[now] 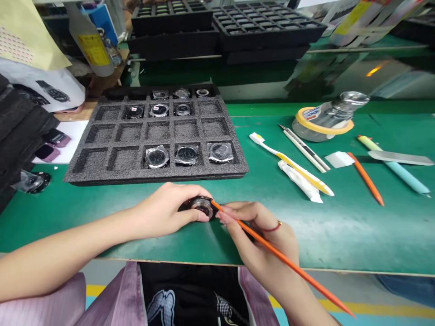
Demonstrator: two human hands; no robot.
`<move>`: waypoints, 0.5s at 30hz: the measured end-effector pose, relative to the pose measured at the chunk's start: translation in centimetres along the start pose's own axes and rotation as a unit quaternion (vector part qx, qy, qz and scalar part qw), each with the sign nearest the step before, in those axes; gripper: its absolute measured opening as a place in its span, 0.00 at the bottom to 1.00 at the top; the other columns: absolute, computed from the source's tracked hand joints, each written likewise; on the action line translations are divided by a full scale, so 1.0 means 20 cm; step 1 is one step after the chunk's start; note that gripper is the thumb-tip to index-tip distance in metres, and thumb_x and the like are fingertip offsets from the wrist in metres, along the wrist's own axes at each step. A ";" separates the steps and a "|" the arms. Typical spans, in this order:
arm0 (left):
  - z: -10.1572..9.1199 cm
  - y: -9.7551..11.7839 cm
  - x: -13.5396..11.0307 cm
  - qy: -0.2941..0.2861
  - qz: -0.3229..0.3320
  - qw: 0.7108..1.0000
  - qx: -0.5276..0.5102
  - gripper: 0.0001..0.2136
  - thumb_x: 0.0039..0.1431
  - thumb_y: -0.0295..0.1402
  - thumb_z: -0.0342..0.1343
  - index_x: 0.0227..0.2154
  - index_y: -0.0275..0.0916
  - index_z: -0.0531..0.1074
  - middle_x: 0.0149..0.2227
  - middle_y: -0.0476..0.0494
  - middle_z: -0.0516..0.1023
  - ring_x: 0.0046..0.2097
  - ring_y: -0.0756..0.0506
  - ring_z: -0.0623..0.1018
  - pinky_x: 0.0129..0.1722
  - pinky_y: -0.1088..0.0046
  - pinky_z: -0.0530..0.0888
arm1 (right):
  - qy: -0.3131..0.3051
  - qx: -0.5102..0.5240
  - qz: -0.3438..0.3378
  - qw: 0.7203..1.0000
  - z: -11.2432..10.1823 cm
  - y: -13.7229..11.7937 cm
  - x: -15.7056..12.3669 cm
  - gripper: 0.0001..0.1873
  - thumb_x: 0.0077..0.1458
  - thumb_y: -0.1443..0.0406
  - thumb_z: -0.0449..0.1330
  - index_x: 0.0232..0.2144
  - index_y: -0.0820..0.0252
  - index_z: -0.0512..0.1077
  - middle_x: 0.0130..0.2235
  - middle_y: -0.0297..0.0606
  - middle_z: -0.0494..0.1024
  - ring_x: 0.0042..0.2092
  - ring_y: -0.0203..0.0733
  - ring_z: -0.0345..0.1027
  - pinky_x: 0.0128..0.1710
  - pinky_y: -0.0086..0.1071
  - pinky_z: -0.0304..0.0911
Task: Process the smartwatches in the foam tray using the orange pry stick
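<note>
Close to the front edge of the green table, my left hand grips a round black watch case, thumb in front and fingers behind. The case shows a ring-shaped face with a dark centre, partly covered by my fingers. My right hand is closed around a long orange pointed stick, held like a pen. Its upper tip touches the right upper rim of the watch case, while its other end points down to the right past my wrist.
Behind my hands lies a grey foam tray with several watch cases in its pockets. To the right are a toothbrush, a knife, a second orange stick, and a glass bottle inside a yellow tape ring. Stacked black trays stand behind.
</note>
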State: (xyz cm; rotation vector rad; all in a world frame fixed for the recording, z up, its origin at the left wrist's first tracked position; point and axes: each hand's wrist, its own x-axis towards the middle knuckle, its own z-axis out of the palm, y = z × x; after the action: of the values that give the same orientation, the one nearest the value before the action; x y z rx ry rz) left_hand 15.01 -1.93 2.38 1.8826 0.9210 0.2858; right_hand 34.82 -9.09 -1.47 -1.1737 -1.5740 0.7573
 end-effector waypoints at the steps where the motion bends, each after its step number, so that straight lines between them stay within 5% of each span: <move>1: 0.00 0.00 0.00 0.000 -0.001 1.000 -0.001 0.07 0.63 0.31 0.60 0.43 0.39 0.76 0.37 0.51 0.82 0.37 0.50 0.78 0.38 0.77 0.70 | -0.006 0.010 0.001 1.000 0.00 0.00 0.01 0.07 0.61 0.71 0.62 0.33 0.54 0.70 0.35 0.35 0.83 0.35 0.37 0.79 0.34 0.29 0.74; 15: -0.04 0.02 0.03 -0.041 -0.027 0.999 0.017 0.08 0.63 0.33 0.61 0.43 0.40 0.76 0.36 0.52 0.81 0.36 0.49 0.77 0.37 0.76 0.68 | -0.045 0.045 0.036 0.997 -0.05 0.01 0.05 0.08 0.61 0.68 0.62 0.29 0.56 0.70 0.32 0.36 0.82 0.33 0.37 0.78 0.32 0.28 0.74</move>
State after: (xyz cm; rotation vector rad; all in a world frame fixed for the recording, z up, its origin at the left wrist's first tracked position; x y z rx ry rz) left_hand 15.27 -1.11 3.00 1.8827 0.9245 0.1617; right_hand 35.88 -8.11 -0.93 -1.1489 -1.5605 0.9307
